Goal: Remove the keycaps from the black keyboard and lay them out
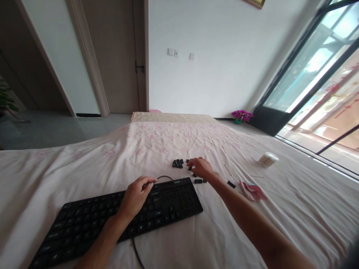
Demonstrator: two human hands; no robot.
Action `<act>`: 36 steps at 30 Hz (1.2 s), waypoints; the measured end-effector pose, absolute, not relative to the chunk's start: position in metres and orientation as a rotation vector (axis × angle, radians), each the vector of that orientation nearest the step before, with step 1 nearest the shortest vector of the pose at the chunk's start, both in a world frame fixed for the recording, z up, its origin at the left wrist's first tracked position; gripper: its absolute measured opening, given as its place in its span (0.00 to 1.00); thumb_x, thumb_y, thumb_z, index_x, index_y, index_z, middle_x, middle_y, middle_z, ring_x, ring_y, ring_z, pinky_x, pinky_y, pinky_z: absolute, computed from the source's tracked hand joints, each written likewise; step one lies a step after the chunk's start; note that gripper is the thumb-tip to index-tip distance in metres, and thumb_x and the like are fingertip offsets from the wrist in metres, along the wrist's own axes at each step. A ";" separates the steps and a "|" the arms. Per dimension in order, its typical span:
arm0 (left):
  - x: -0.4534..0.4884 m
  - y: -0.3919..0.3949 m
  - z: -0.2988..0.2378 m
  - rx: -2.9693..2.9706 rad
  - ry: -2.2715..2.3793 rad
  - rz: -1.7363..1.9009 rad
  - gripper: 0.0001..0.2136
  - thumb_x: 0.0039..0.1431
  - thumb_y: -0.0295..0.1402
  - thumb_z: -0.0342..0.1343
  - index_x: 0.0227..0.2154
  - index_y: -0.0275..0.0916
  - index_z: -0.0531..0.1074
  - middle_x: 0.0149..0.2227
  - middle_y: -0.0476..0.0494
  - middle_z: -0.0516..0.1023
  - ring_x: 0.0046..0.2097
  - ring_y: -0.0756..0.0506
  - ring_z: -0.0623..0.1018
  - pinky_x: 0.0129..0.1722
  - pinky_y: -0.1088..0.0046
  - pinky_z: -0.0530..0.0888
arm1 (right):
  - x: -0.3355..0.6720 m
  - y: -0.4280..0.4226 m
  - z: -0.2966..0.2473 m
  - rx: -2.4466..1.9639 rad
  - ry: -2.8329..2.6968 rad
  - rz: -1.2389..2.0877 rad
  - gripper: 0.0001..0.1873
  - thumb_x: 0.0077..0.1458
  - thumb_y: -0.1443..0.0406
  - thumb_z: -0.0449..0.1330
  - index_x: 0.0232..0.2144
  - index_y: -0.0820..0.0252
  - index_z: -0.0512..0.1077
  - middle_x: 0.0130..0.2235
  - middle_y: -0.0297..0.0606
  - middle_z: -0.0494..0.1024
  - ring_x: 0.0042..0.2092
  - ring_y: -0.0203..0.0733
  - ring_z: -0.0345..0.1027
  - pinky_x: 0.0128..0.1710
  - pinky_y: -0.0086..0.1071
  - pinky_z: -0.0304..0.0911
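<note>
A black computer keyboard (109, 213) lies at a slant on the bed-like surface, and the number-pad area (181, 198) at its right end has bare key sockets. My left hand (137, 196) rests over its upper middle, thumb and fingers pinched together; whatever they hold, if anything, is too small to make out. Beyond the keyboard, my right hand (200, 167) reaches down with bent fingertips at a small black keycap (190, 169). Just left of those fingertips sits a cluster of loose keycaps (177, 163). A wider keycap (198, 181) lies near the keyboard's top right corner.
Pink floral cloth (157, 145) covers the surface in folds. To the right are a crumpled pink cloth (253, 191), a small black piece (231, 184), a tub of cotton swabs (268, 159) on its side and several loose swabs. The keyboard's cable (137, 250) trails toward me.
</note>
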State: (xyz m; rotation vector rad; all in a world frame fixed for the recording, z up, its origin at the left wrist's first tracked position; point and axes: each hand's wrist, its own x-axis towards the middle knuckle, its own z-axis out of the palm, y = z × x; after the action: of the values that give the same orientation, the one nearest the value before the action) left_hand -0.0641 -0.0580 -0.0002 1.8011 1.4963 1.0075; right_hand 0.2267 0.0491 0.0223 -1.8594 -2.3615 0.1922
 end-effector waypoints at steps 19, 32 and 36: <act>-0.111 -0.088 -0.007 2.291 1.644 0.654 0.19 0.59 0.42 0.52 0.52 0.44 0.70 0.50 0.43 0.75 0.52 0.40 0.72 0.55 0.62 0.65 | 0.162 -0.084 0.000 -1.154 -2.329 0.290 0.09 0.58 0.64 0.60 0.40 0.51 0.78 0.43 0.37 0.78 0.45 0.45 0.66 0.47 0.39 0.61; -0.108 -0.089 -0.030 2.486 1.850 0.579 0.19 0.64 0.43 0.45 0.54 0.46 0.68 0.47 0.41 0.74 0.48 0.39 0.72 0.51 0.61 0.65 | 0.263 -0.058 0.006 -1.851 -1.850 -0.227 0.16 0.61 0.67 0.53 0.48 0.55 0.74 0.48 0.41 0.76 0.51 0.48 0.63 0.51 0.38 0.56; -0.105 -0.091 -0.026 2.503 1.913 0.522 0.18 0.65 0.43 0.43 0.52 0.45 0.69 0.45 0.40 0.73 0.46 0.40 0.72 0.50 0.62 0.64 | 0.304 -0.051 0.002 -2.269 -1.724 -0.322 0.22 0.59 0.63 0.53 0.56 0.56 0.68 0.53 0.43 0.72 0.54 0.54 0.60 0.51 0.42 0.55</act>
State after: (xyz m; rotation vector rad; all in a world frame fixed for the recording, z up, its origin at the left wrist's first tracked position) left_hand -0.1052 -0.0907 -0.0259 2.5028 1.9133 0.5221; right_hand 0.3043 -0.0507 0.0018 -2.2686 -1.7240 -0.3216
